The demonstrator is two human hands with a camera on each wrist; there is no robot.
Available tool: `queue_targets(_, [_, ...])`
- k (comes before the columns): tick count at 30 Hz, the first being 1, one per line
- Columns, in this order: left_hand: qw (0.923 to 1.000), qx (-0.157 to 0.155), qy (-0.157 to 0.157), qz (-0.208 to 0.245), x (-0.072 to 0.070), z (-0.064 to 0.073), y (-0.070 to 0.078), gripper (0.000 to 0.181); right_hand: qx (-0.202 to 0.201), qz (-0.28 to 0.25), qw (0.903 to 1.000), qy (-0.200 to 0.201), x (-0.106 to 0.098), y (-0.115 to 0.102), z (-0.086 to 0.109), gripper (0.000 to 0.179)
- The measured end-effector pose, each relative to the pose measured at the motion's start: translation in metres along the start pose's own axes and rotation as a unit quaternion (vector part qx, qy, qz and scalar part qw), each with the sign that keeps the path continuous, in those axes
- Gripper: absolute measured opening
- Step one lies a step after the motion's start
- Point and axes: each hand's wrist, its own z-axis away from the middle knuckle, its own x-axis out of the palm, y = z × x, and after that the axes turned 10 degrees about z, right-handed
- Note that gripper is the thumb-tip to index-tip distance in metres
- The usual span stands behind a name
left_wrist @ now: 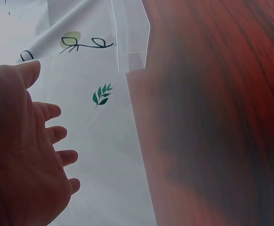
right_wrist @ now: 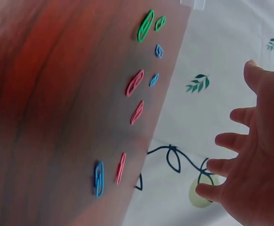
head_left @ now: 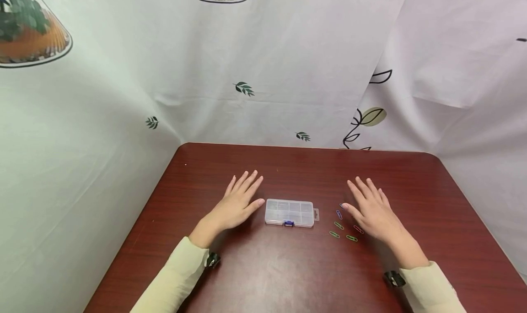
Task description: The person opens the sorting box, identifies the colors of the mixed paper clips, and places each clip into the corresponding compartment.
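A clear plastic compartment box (head_left: 289, 212) with a blue latch lies closed on the table between both hands. My left hand (head_left: 236, 205) is held just left of it, fingers straight and spread, holding nothing. To the box's right are scattered several paper clips in green (head_left: 352, 238), pink (head_left: 358, 229) and blue (head_left: 339, 214). My right hand (head_left: 374, 214), also spread and holding nothing, is over their right side and hides some of them in the head view. The right wrist view shows more clips, including a blue clip (right_wrist: 99, 179) and a pink clip (right_wrist: 121, 168).
The dark red-brown wooden table (head_left: 263, 276) has rounded far corners. White fabric (head_left: 288, 75) printed with leaves and plants hangs behind it and along both sides. Each wrist wears a small black device, such as the right wrist's camera (head_left: 394, 278).
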Motion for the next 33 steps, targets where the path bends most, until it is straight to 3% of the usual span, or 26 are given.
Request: queue_targets(33, [0.9978,0.039,-0.053,-0.014,0.025,-0.006,0.014,0.066,-0.038,0.011,0.999,-0.022,0.015,-0.039,-0.006,0.07])
